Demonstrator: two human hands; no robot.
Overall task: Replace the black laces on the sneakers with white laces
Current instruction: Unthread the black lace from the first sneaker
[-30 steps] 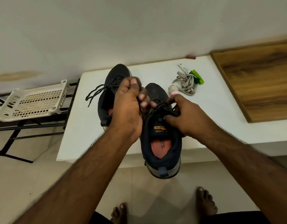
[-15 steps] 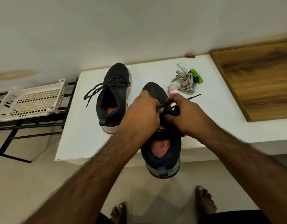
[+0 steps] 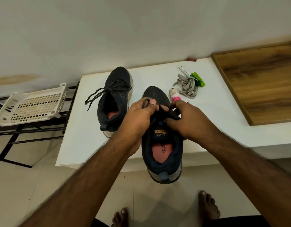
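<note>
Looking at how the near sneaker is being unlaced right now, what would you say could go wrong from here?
1. The near sneaker overhangs the white table edge at its heel; a hard pull on the black lace might tip it to the floor.
2. The left hand grips only a loop, so the lace could slip from the grip.
3. The right hand works beside the small pink-capped bottle and could knock it.

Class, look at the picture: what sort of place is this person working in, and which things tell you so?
Probably a home entryway or utility corner: a tiled floor, a black metal rack carrying a white plastic basket, and a low white table against a plain wall, with bare feet on the floor.
</note>
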